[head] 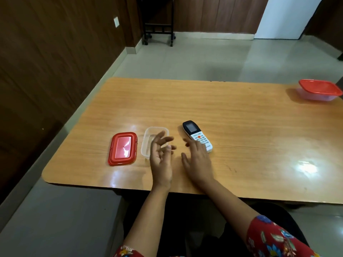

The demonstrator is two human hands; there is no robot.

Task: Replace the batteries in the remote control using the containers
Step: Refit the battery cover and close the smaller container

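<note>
Fingers (pixel 167 139) of the left hand (pixel 160 164) are spread, holding nothing, above the open clear container (pixel 148 134); contents indiscernible. Right hand (pixel 197 164), fingers splayed and empty, overlaps the remote control (pixel 194 133). Red lid (pixel 122 148) lies beside. Lidded container (pixel 319 89) sits far right on the tabletop (pixel 241 127).

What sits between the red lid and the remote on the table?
In the head view, the open clear container lies between the red lid and the remote, with the left hand hovering partly over it.
</note>
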